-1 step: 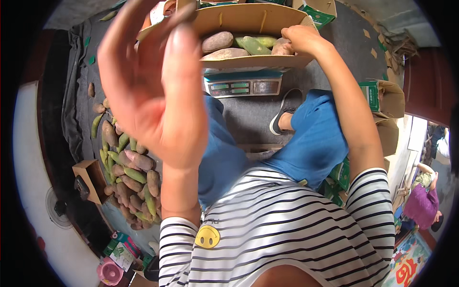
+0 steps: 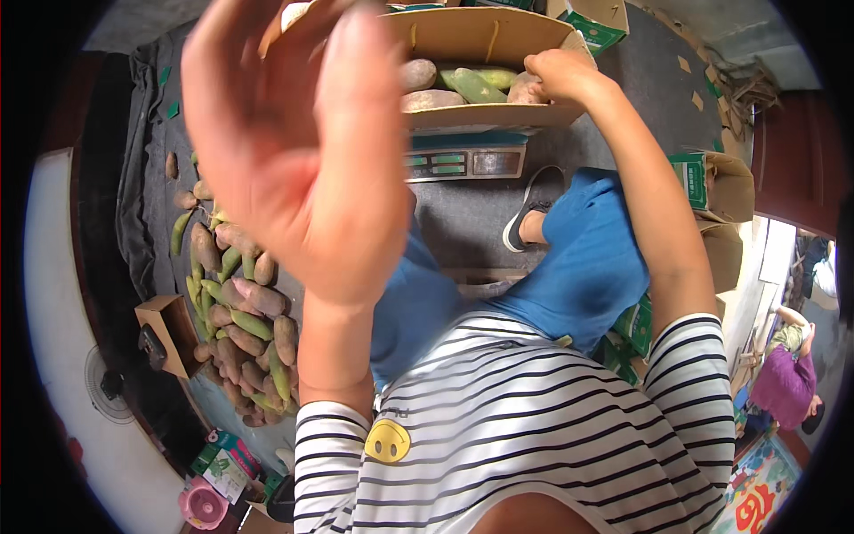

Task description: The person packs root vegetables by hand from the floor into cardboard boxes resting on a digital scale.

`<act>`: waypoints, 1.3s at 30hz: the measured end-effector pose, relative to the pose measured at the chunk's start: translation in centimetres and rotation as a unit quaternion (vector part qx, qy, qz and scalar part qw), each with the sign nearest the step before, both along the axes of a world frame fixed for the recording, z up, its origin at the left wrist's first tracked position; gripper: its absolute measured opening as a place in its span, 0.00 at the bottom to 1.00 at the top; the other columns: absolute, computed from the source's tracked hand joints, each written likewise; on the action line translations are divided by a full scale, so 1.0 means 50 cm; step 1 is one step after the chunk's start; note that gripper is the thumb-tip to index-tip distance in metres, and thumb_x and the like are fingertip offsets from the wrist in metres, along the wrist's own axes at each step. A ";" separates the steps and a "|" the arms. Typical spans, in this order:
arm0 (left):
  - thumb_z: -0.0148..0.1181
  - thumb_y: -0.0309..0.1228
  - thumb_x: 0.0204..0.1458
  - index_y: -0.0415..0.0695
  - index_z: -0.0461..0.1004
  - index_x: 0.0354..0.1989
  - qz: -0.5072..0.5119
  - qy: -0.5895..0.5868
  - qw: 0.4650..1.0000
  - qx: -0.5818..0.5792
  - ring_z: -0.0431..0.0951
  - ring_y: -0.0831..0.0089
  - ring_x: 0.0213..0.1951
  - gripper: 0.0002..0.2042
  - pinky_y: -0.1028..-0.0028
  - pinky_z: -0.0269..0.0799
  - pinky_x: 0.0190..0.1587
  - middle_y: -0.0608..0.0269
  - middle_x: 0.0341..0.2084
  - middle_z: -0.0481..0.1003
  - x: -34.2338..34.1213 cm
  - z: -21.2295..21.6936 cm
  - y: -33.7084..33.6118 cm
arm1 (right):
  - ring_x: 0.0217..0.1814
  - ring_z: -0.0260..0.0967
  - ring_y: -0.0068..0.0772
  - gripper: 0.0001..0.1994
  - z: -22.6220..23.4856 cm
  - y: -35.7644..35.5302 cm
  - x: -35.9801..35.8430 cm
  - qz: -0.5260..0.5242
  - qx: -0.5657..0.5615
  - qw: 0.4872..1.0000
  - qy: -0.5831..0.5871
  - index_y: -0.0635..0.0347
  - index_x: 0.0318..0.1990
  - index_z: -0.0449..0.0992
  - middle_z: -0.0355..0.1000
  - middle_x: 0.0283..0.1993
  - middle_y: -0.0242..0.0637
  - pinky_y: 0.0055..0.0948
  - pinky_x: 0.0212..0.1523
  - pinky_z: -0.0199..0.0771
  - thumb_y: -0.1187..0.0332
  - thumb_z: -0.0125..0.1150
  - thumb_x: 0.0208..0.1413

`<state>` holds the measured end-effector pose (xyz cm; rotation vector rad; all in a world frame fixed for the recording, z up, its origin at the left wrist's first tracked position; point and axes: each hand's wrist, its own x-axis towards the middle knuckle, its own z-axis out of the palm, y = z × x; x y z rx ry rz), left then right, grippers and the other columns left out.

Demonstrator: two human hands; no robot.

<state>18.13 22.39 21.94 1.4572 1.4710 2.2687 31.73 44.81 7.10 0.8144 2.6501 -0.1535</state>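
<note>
The cardboard box (image 2: 489, 116) with tubers (image 2: 478, 86) appears to stand on the scale (image 2: 480, 163), probably so that the display is readable from the person's side. The right hand (image 2: 562, 74) bends over the box's right end, maybe for steadying; what it grips, I cannot tell. The left hand (image 2: 307, 191), blurred, is raised, loosely open, nothing visible inside.

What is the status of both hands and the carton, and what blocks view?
Left hand raised, blurred, no object visible. Right hand at right end of carton, grip unclear. Brown and green produce inside; left hand hides carton's left part.
</note>
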 end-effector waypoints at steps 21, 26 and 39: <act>0.53 0.30 0.47 0.43 0.74 0.40 -0.154 0.535 0.587 -0.588 0.77 0.58 0.40 0.12 0.62 0.74 0.40 0.53 0.36 0.75 -0.019 -0.240 0.153 | 0.49 0.67 0.51 0.17 -0.097 0.049 -0.010 -0.062 -0.015 0.996 0.061 0.60 0.46 0.68 0.68 0.46 0.48 0.41 0.46 0.70 0.64 0.56 0.49; 0.54 0.30 0.47 0.45 0.75 0.39 -0.129 0.544 0.599 -0.573 0.77 0.61 0.41 0.11 0.63 0.72 0.41 0.56 0.37 0.76 -0.018 -0.240 0.140 | 0.42 0.70 0.51 0.13 -0.064 0.044 -0.027 -0.098 0.046 0.986 0.129 0.61 0.37 0.70 0.72 0.39 0.51 0.45 0.41 0.70 0.60 0.49 0.57; 0.58 0.39 0.48 0.41 0.71 0.39 -0.073 0.498 0.659 -0.558 0.76 0.57 0.41 0.15 0.63 0.72 0.43 0.52 0.35 0.74 -0.097 -0.205 0.144 | 0.44 0.70 0.47 0.15 0.068 -0.025 -0.013 -0.020 -0.050 0.990 0.131 0.61 0.44 0.72 0.73 0.40 0.47 0.39 0.44 0.68 0.60 0.49 0.57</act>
